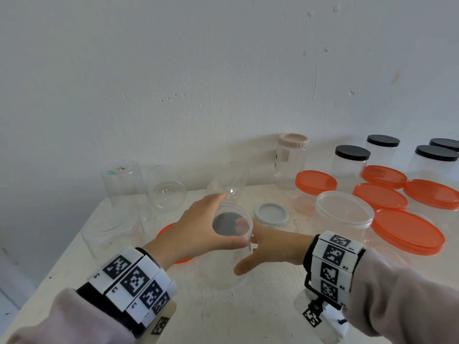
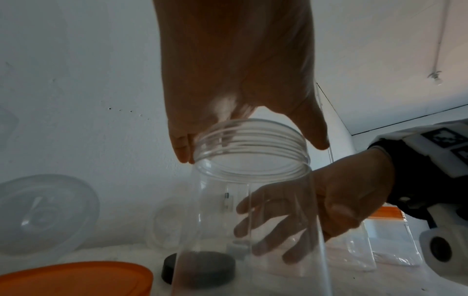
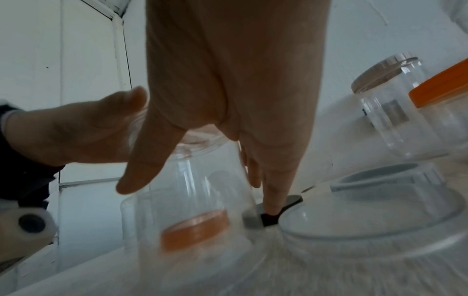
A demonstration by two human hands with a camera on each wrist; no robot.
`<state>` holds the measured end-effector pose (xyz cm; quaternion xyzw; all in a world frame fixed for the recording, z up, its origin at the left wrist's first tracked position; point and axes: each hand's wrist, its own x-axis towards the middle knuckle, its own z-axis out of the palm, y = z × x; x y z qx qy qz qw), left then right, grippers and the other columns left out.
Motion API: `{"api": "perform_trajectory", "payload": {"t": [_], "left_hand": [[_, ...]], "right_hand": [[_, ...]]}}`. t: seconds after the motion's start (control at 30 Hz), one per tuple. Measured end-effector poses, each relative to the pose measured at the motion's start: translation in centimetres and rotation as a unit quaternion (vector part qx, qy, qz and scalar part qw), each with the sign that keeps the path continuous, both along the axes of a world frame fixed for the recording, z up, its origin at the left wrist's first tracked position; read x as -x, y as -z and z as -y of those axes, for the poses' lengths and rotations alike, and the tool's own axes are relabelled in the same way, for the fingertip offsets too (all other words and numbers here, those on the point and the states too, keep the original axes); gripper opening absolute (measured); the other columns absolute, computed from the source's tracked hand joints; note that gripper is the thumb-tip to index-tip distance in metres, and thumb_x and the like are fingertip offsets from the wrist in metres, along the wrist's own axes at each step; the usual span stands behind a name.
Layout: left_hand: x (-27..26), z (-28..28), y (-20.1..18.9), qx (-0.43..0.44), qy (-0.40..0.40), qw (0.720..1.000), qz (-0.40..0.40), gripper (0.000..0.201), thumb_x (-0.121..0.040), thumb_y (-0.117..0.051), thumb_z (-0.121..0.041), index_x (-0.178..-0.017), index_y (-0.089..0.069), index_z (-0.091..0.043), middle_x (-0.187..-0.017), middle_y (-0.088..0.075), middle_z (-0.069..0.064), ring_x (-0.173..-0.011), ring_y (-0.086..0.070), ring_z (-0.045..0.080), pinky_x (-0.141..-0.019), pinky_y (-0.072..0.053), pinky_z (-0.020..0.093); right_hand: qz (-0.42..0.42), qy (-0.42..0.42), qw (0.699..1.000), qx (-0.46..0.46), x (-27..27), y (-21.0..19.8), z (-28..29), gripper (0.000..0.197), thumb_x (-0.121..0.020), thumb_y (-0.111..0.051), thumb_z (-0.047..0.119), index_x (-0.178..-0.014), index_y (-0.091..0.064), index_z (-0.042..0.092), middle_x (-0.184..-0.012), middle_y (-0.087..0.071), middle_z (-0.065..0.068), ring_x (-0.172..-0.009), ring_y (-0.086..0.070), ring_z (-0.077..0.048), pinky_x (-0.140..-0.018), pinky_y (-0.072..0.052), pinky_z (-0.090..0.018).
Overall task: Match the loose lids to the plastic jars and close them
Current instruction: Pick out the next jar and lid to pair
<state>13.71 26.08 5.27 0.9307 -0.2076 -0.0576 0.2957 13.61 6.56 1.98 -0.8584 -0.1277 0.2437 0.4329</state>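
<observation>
A: Which step is this?

B: Pairing. The left hand point(image 1: 198, 227) curls its fingers round the threaded neck of a tall clear plastic jar point(image 2: 250, 210) standing mid-worktop. The right hand point(image 1: 270, 247) reaches behind the jar, fingers straight, one fingertip on a round black screw lid point(image 2: 200, 267) lying flat there.

A: Next?

B: Probably pinching that lid up and threading it on squarely.

A: Surroundings?

B: A pale, scuffed worktop point(image 1: 248, 314) against a white wall point(image 1: 198, 70); orange-lidded tubs point(image 1: 407, 232) sit right.

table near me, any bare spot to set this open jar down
Bare table shows in front, between the left hand and right hand and their wrists. The right side is crowded with orange-lidded jars; upturned clear jars fill the far left.
</observation>
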Motion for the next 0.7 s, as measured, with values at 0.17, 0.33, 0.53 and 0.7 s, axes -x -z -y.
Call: {"api": "perform_trajectory", "payload": {"t": [0.17,0.33,0.53,0.7], "left_hand": [[0.2,-2.1,0.8,0.107,-0.019,0.992,-0.062,0.119,-0.041,-0.077,-0.072,-0.133,-0.001,-0.068,-0.115,-0.024,-0.056,-0.106,-0.036,-0.027,-0.085,-0.031,0.003],[0.4,-3.4,2.4,0.15,-0.014,0.974,-0.171,0.126,-0.048,-0.086,-0.056,-0.149,-0.014,-0.038,-0.141,-0.041,-0.019,-0.129,-0.043,0.01,-0.11,-0.038,0.038],[0.3,-3.1,3.8,0.198,0.037,0.965,-0.166,0.089,-0.062,-0.087,-0.045,-0.131,-0.031,-0.056,-0.125,-0.053,-0.036,-0.119,-0.049,-0.01,-0.094,-0.044,0.015],[0.0,-3.0,4.3,0.22,0.054,0.962,-0.15,0.083,-0.066,-0.086,-0.042,-0.126,-0.032,-0.059,-0.12,-0.051,-0.043,-0.112,-0.048,-0.019,-0.08,-0.043,0.001]], "right_hand": [[0.014,0.008,1.0,0.004,-0.4,-3.2,0.9,0.113,-0.066,-0.089,0.026,-0.149,-0.013,0.03,-0.149,-0.032,0.01,-0.137,-0.029,-0.011,-0.114,-0.027,-0.033],[0.083,-0.046,0.993,0.076,-0.7,-6.6,-0.7,0.106,-0.068,-0.085,0.041,-0.149,-0.016,0.037,-0.155,-0.022,0.012,-0.138,-0.027,-0.011,-0.109,-0.029,-0.029],[0.14,-0.13,0.947,0.257,-1.4,-8.4,-3.9,0.1,-0.07,-0.077,0.058,-0.148,-0.018,0.04,-0.15,-0.028,0.01,-0.135,-0.034,-0.016,-0.107,-0.036,-0.039],[0.154,-0.148,0.925,0.313,-2.0,-9.0,-4.9,0.098,-0.067,-0.078,0.058,-0.147,-0.024,0.039,-0.142,-0.035,0.01,-0.126,-0.042,-0.016,-0.1,-0.043,-0.038]]}}
